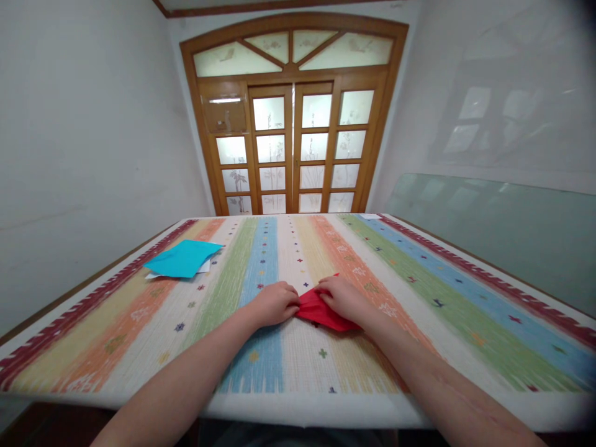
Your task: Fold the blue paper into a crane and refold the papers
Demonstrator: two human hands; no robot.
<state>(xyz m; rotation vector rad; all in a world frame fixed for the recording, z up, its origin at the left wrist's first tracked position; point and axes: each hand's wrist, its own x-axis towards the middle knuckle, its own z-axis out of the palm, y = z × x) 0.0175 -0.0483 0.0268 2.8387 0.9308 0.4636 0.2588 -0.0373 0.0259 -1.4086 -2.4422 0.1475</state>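
A piece of folded red paper (328,313) lies on the striped tablecloth in front of me, roughly triangular in outline. My left hand (275,303) is closed at its left corner, fingertips pinching the edge. On the paper's upper right side rests my right hand (342,298), its fingers curled and pressed onto the surface. Part of the paper is hidden beneath that hand and wrist.
Blue paper (186,257) lies on white paper (203,267) toward the left side of the table. A striped tablecloth (223,310) covers the table. Walls flank both sides, a greenish panel (493,230) stands at right, and wooden glazed doors (291,149) are beyond.
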